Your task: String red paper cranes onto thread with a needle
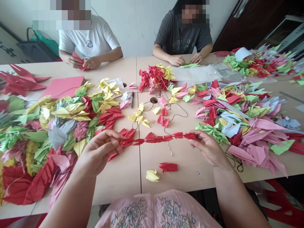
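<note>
Clamped between thumb and fingertips at both sides of red paper strand (154, 138): by left grip (101, 150) on one end of visible length, by right grip (207, 147) on folded piece opposite. Found stretched roughly level between both, with middle unsupported and apparently raised over worktop (118, 180). Held so, in judgement, to keep folded pieces in line and prevent bunching; pinched at fingertips only, probably to avoid crushing paper. Located mainly between grips; not possible to tell whether running on behind left grip. Noted on near side of strand, apart from both grips: yellow folded piece (152, 175) and red folded piece (168, 167), near each other, probably placed for easy reach. Observed at either side: left heap (57, 136) and right heap (266, 124) of coloured paper shapes, apparently set apart to give working room between.
</note>
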Tool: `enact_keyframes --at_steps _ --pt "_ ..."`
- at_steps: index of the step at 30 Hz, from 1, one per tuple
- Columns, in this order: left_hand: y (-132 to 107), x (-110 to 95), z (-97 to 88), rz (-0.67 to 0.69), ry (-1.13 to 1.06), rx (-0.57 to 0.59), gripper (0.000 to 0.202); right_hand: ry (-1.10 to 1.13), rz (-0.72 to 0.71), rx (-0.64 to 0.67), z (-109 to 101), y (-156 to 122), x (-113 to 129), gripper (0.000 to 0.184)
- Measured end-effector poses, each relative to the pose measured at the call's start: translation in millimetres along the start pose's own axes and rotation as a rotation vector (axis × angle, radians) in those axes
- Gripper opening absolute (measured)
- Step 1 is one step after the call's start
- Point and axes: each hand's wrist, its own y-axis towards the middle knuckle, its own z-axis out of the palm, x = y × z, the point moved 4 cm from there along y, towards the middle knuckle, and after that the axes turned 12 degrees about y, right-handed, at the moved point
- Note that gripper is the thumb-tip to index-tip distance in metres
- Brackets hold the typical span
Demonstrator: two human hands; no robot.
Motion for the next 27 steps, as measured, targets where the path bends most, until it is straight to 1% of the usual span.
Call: enact_keyframes --at_steps 2,5,8,9,11,12,14,15,16,17,21,22,23,25,27 --pt "3.5 -16.9 -1.5 0.045 -0.112 -0.01 0.011 0.087 -0.021 -0.007 0.8 3.2 16.3 0.044" --pt "9.7 -48.2 0.5 0.149 -0.235 -0.036 0.013 0.279 -0.057 0.026 7.2 9.5 49.4 0.039" --pt "16.7 -77.3 7.2 0.192 -0.404 -0.121 0.016 0.375 -0.159 0.09 20.0 15.7 88.8 0.036" --pt "19.1 -85.1 12.4 0.202 -0.455 -0.108 0.017 0.39 -0.206 0.123 25.8 17.0 101.3 0.034" --pt "23.6 -94.6 27.5 0.206 -0.476 -0.014 0.016 0.403 -0.307 0.2 39.4 18.2 122.3 0.028" --pt "25.3 -96.1 36.4 0.209 -0.45 0.054 0.014 0.399 -0.354 0.235 46.6 18.0 130.2 0.026" --pt "27.7 -91.6 53.7 0.208 -0.337 0.173 0.009 0.365 -0.426 0.287 60.8 16.6 140.2 0.023" --pt "28.5 -87.5 60.1 0.23 -0.285 0.198 0.007 0.339 -0.443 0.304 67.5 15.8 142.5 0.022" --pt "29.7 -80.7 65.0 0.208 -0.221 0.201 0.006 0.307 -0.451 0.33 74.3 14.8 143.5 0.022" --pt "30.5 -74.8 69.1 0.21 -0.173 0.217 0.011 0.264 -0.447 0.359 80.9 14.0 143.4 0.021" --pt "33.2 -61.0 79.5 0.285 -0.031 0.384 0.041 0.104 -0.397 0.46 100.8 13.2 137.9 0.02" --pt "34.8 -59.7 80.0 0.287 0.005 0.399 0.043 0.094 -0.387 0.472 103.4 13.8 136.5 0.021" --pt "36.8 -59.2 80.1 0.285 0.043 0.4 0.041 0.099 -0.38 0.483 105.2 14.5 135.2 0.022" --pt "40.7 -60.8 79.9 0.298 0.107 0.381 0.031 0.121 -0.363 0.509 107.1 16.3 132.4 0.024" --pt "43.2 -63.8 80.1 0.324 0.132 0.36 0.027 0.143 -0.352 0.516 106.7 18.6 130.0 0.025"
